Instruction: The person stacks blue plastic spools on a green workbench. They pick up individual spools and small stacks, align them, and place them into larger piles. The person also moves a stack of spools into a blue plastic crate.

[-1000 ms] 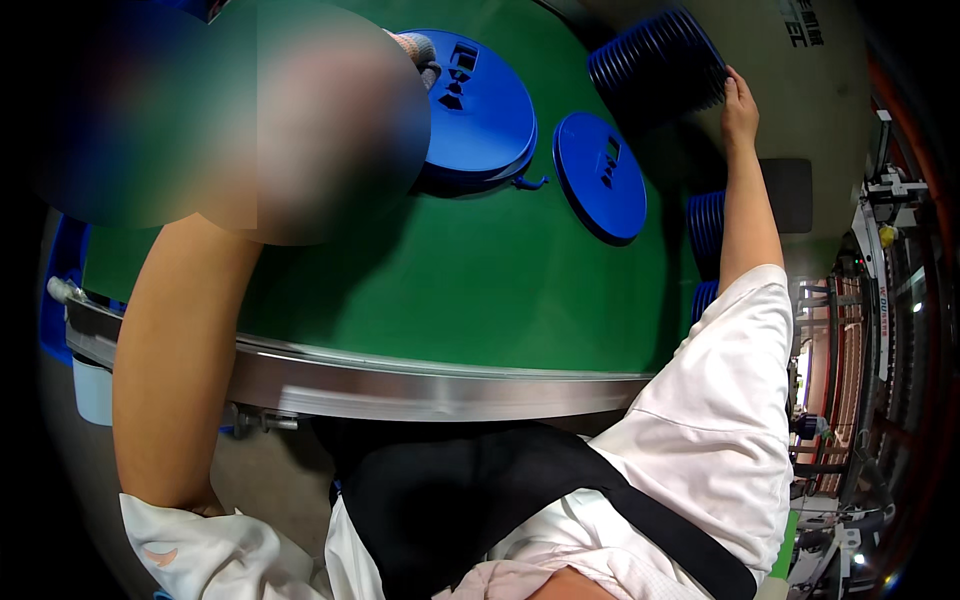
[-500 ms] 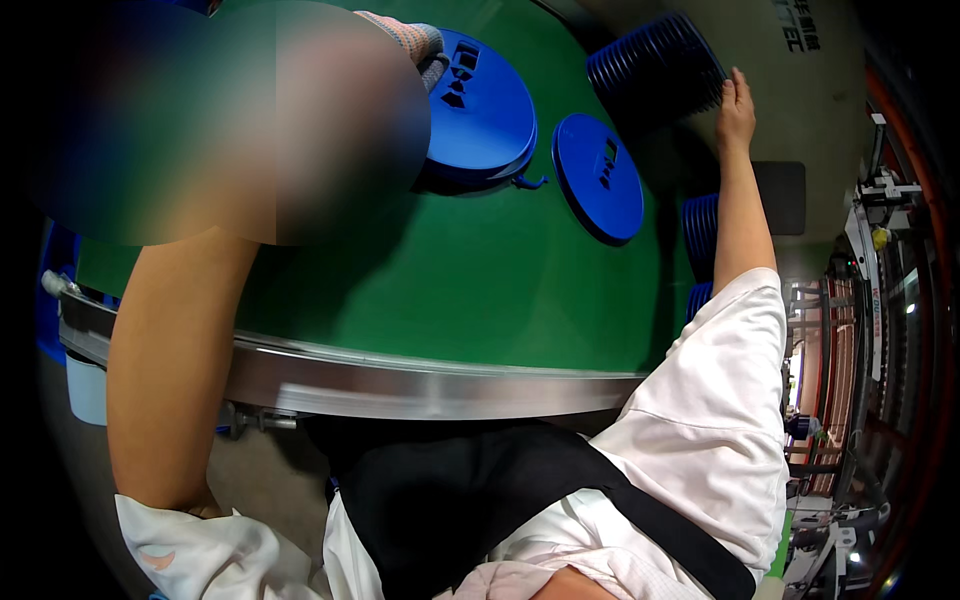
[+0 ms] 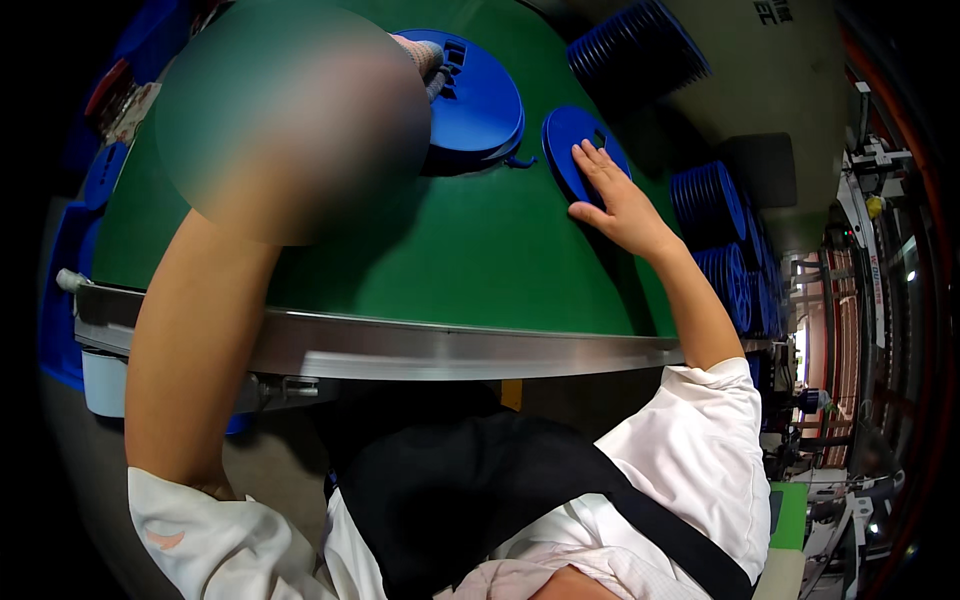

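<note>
My right hand (image 3: 622, 205) lies flat with fingers spread over a round blue lid (image 3: 570, 125) that has cut-out openings. The lid rests on a green work surface (image 3: 470, 260), partly hidden under the hand. To its left sits a larger round blue piece (image 3: 485, 115) with cut-outs and a small blue spout-like tab (image 3: 521, 162) at its edge. My left forearm (image 3: 200, 330) reaches up into a blurred patch that hides my left hand. Past the blur, knit-gloved fingers (image 3: 430, 60) touch the larger blue piece; whose they are I cannot tell.
A stack of dark blue ribbed discs (image 3: 635, 50) stands at the far right. More blue stacks (image 3: 705, 205) line the right side. The surface's near side has a metal edge (image 3: 440, 350). Blue bins (image 3: 60, 310) and a pale bucket (image 3: 105, 385) are at the left.
My right hand has come away from the far-right stack, down and left onto the smaller blue lid. My left arm stays reached into the blur. The whole view has shifted slightly.
</note>
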`<state>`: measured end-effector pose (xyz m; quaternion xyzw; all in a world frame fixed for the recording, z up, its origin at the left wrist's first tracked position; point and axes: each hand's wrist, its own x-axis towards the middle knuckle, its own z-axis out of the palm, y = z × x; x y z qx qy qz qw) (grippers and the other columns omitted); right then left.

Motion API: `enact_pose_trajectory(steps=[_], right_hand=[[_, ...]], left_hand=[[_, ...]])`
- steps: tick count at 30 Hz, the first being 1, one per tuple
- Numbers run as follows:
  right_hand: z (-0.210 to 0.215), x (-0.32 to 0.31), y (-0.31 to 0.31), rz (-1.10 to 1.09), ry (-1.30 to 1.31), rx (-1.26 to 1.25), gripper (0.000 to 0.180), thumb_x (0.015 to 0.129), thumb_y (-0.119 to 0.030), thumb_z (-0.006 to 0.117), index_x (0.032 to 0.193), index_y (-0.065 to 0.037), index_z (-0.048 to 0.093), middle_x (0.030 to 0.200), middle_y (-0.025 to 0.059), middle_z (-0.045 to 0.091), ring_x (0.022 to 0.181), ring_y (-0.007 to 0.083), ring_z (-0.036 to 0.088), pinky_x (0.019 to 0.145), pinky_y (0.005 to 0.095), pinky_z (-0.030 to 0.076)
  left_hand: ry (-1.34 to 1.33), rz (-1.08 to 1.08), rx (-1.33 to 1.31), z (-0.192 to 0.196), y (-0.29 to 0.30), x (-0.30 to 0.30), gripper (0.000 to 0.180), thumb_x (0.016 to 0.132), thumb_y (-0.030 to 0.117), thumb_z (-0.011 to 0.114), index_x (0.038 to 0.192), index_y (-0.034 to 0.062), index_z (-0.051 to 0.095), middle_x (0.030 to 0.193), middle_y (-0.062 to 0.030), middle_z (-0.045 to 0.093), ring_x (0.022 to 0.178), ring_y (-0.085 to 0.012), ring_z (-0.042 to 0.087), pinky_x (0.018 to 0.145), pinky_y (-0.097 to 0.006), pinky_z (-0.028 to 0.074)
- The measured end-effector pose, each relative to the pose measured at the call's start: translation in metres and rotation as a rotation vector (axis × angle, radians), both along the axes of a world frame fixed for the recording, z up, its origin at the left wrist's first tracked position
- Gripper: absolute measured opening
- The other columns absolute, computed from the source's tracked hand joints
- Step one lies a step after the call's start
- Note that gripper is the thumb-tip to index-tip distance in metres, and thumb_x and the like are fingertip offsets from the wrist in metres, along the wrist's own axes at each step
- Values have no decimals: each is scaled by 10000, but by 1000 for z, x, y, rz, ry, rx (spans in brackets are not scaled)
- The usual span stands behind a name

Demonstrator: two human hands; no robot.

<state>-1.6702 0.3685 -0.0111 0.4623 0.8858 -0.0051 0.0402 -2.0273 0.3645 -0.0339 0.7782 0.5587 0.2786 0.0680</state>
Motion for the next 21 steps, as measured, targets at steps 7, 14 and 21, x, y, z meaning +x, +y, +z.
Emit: enact_pose_trajectory(steps=[7,14,21], right_hand=[[31,14,-16,-45,302,84,418,938,-281,601,1301,-76,566,1291,183,580,1184,318,576,985,374,470],[123,58,14,-355,853,100,228,948,-134,587,1113,7,660,898,-7,656,739,36,548,649,162,416],[176,62,39,-285,817,189,219,883,-74,633,1089,-14,680,1050,57,678,986,107,619,909,230,462]], left_hand=[[72,-13,41,8,-8,3,212,954,246,536,1096,140,652,853,-121,670,734,-276,651,687,-364,545],[98,17,63,6,-8,5,229,943,263,545,1118,167,658,898,-147,677,801,-326,657,726,-395,547],[146,56,34,-3,4,0,197,921,202,574,1082,135,666,886,-155,672,791,-338,653,701,-401,537]])
